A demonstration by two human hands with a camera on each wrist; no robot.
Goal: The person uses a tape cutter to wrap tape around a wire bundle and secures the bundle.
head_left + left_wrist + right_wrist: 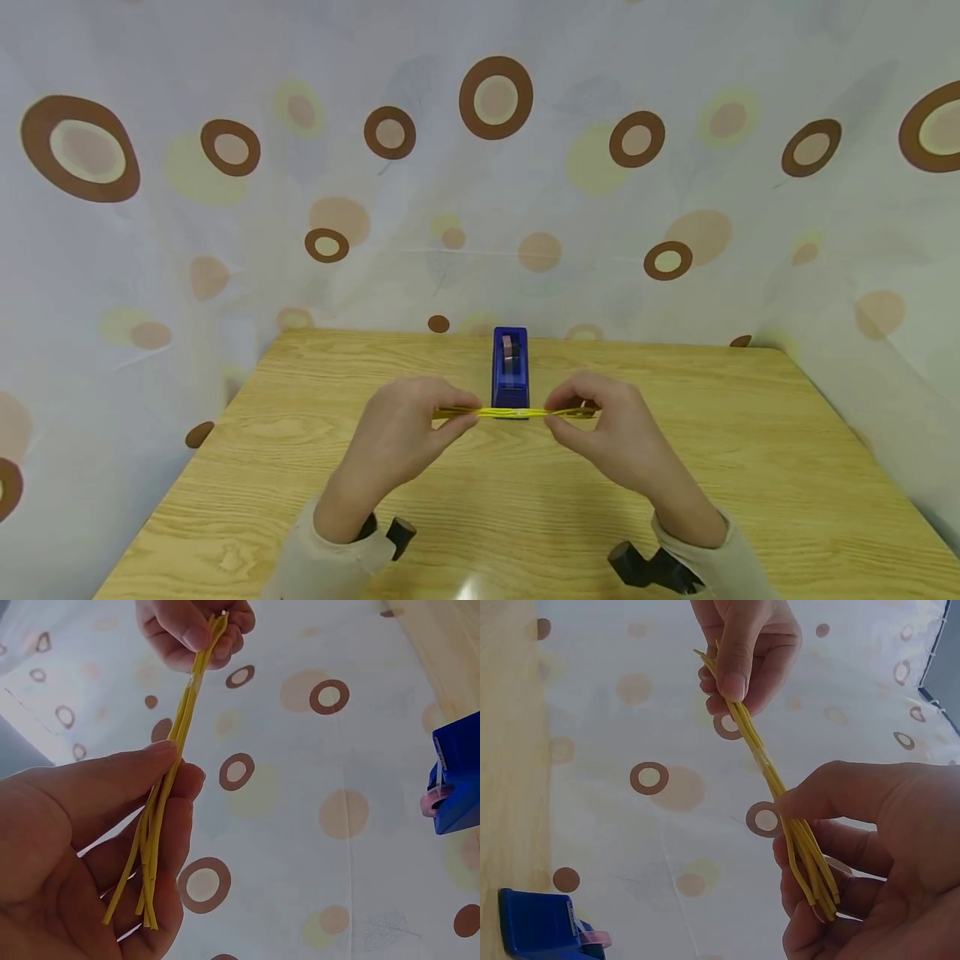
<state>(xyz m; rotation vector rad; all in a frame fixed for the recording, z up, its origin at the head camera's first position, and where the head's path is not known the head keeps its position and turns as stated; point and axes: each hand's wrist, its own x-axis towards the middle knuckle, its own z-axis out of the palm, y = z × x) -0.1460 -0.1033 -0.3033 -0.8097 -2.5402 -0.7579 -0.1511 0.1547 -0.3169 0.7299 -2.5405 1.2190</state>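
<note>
Left hand [401,433] and right hand [603,429] each pinch one end of a bundle of thin yellow strips [513,412], held level above the wooden table [750,467]. Wrist views alone show a clear band round the bundle's middle. Behind stands a blue plastic tape dispenser [510,365]; no readable writing.

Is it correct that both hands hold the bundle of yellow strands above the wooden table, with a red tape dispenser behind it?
Not quite: the tape dispenser is blue, not red, as the head view shows. The rest holds: the left hand and the right hand each pinch one end of the bundle of yellow strands above the wooden table.
</note>
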